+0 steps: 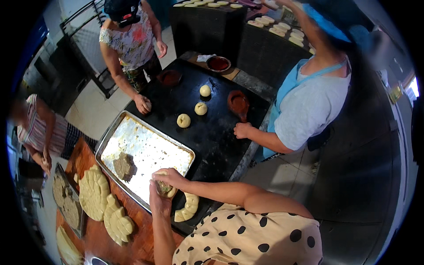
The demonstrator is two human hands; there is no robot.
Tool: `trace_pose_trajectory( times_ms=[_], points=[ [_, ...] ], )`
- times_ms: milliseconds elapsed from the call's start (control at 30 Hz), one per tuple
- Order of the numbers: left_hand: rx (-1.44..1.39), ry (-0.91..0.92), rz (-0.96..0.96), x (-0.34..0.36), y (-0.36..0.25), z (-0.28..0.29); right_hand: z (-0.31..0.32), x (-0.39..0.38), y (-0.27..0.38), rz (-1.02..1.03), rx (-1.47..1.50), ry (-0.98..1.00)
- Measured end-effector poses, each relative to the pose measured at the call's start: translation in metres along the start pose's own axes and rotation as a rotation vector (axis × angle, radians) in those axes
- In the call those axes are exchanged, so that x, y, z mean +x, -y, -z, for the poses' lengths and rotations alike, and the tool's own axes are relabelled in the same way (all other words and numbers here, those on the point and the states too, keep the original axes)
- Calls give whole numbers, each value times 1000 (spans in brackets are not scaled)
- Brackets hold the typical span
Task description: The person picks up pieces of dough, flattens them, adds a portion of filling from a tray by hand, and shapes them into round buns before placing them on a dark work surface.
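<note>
Over the near edge of a metal baking tray (145,132), my left hand (158,201) cups a piece of dough (171,193) from below. Brownish-green filling (163,187) shows inside it. My right hand (171,177) closes over the dough from above, fingers at its rim; part of the piece is hidden by both hands. On the tray lies a lump of similar filling (123,167). A curved strip of cut dough (191,206) rests beside my right forearm on the black table.
Three dough balls (183,120) sit on the black table (212,145). At right, a co-worker's hand (243,130) touches a clay dish (238,104) of red sauce. Another person's hand (142,104) works across the table. Scored dough slabs (94,194) lie on the wooden table (143,229).
</note>
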State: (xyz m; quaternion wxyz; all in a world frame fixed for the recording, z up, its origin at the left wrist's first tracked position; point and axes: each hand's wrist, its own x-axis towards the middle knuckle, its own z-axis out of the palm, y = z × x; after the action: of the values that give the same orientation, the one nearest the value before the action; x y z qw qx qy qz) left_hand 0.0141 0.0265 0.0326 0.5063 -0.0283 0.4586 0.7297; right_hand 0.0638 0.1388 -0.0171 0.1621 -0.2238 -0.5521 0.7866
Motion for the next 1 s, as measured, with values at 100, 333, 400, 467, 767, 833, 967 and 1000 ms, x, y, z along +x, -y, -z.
trace_pose_trajectory(
  times_ms=[100, 333, 400, 467, 767, 833, 967, 1000],
  points=[
    [-37, -84, -15, 7, 14, 19, -4, -8, 4, -125, -104, -25],
    [75, -120, -6, -2, 29, 33, 4, -23, -14, 36, -44, 140],
    [84, -70, 95, -4, 20, 36, 10, -20, -4, -222, 312, 240],
    [138, 31, 222, -14, -5, 20, 6, -13, 12, -432, 313, 198],
    [-357, -324, -397, 6, 43, 33, -59, -26, -12, -65, 317, -223],
    [-213, -406, -401, -6, 35, 19, -64, -32, -16, 49, 130, -242],
    [-120, -494, -513, -3, 42, 19, -64, -39, -15, 206, -52, -178],
    [-102, -485, -540, 1, 45, 27, -63, -38, -17, 201, -78, -159]
  ],
)
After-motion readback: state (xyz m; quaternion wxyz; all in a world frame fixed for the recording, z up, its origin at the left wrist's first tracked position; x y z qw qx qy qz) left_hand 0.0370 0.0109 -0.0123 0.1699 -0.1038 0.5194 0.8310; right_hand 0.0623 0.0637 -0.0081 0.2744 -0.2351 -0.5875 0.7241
